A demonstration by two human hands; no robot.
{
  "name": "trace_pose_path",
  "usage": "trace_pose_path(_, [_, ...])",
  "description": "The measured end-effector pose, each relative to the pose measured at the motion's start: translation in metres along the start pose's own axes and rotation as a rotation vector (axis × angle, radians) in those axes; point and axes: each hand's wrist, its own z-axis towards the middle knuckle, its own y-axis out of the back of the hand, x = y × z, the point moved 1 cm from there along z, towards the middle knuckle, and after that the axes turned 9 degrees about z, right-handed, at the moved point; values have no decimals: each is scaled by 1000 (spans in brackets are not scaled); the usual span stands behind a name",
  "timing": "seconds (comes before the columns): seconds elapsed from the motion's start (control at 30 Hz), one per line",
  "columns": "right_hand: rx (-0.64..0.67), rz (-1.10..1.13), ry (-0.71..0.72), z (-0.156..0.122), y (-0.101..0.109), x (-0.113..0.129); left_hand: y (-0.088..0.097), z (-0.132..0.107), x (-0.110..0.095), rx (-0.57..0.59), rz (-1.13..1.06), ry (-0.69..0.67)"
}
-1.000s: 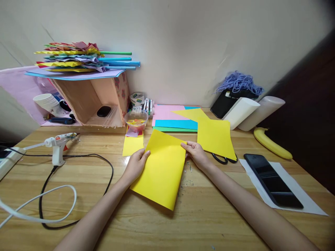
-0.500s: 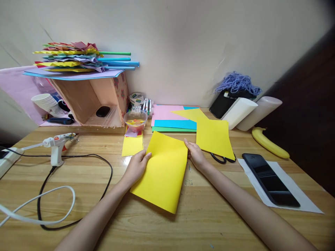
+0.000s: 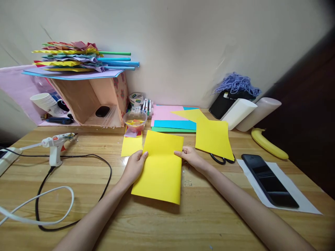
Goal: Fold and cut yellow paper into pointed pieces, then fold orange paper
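A yellow sheet of paper [image 3: 161,167] lies on the wooden desk [image 3: 199,219] in front of me, nearly square to the desk edge. My left hand [image 3: 135,166] grips its left edge, thumb on top. My right hand [image 3: 191,158] pinches its right edge near the top corner. A second yellow sheet [image 3: 213,138] lies to the right, over black scissors [image 3: 222,159]. A small yellow strip [image 3: 131,146] sits left of the sheet I hold.
A stack of pink, blue and green paper [image 3: 172,118] is by the wall, next to a bowl [image 3: 135,120], markers and tape. A glue gun [image 3: 56,148] with cables stands at left. A phone [image 3: 269,179] on white paper, a banana [image 3: 268,145] and a cardboard box [image 3: 89,99] are around.
Both hands have turned the yellow sheet clockwise, from tilted to nearly straight. My right hand slid down to the sheet's right edge.
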Motion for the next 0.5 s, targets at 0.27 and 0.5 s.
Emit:
trace_pose_path(0.27, [123, -52, -3, -4, -2, 4, 5, 2, 2, -50, -23, 35])
trace_pose_path(0.5, [36, 7, 9, -4, -8, 2, 2, 0, -1, 14, -213, 105])
